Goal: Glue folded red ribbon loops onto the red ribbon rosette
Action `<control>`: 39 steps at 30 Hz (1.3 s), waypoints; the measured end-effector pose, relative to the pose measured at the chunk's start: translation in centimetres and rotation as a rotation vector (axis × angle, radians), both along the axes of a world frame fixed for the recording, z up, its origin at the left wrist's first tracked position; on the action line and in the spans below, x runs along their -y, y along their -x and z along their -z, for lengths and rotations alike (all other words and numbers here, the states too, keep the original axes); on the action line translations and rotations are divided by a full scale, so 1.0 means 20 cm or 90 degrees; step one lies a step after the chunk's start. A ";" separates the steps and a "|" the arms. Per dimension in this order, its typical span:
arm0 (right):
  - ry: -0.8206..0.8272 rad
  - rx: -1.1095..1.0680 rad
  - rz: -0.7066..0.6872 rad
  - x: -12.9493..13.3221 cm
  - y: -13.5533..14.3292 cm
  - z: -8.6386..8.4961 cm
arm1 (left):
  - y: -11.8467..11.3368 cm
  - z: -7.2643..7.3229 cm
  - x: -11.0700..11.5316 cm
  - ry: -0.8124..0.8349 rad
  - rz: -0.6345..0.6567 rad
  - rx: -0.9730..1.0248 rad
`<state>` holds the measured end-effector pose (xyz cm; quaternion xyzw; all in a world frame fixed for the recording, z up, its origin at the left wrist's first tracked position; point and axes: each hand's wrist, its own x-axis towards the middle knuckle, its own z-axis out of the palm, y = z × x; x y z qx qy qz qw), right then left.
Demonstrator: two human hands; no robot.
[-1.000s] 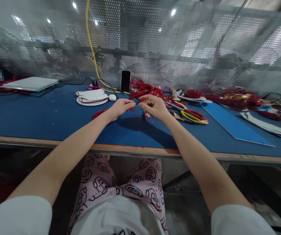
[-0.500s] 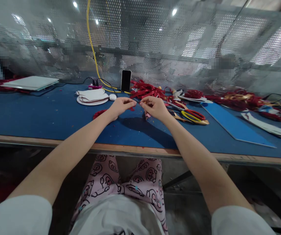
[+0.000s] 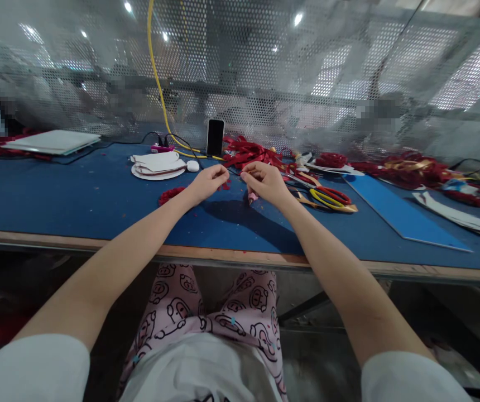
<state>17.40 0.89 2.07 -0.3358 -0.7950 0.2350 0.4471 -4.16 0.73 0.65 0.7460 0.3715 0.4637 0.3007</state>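
My left hand (image 3: 209,184) is closed in a pinch above the blue table (image 3: 97,195); what it holds is too small to make out. Across a narrow gap, my right hand (image 3: 265,181) pinches too, and its fingertips hide anything between them. Small red scraps (image 3: 225,185) show beside the left fingertips. Under my right hand lies a pink pointed object (image 3: 252,196). A red coiled piece (image 3: 170,195) rests by my left wrist, and red ribbons (image 3: 250,152) are heaped behind both hands.
Scissors (image 3: 332,198) with red and yellow handles lie right of my right hand. A phone (image 3: 215,137) stands at the back. White pieces (image 3: 158,166) and a small white case (image 3: 192,166) sit left. A blue board (image 3: 403,212) lies to the right.
My left hand has shifted slightly left, and the gap between the two hands is a little wider. My right hand has moved slightly; both remain pinched.
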 end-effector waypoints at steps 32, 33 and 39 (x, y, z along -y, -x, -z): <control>-0.004 -0.197 0.163 -0.05 -0.06 -0.05 | -0.01 0.01 0.02 0.024 -0.008 0.108; -0.005 -0.204 0.173 -0.05 -0.06 -0.05 | -0.01 0.01 0.02 0.025 -0.010 0.107; -0.003 -0.213 0.198 -0.10 -0.10 -0.03 | -0.01 0.01 0.02 0.025 -0.001 0.095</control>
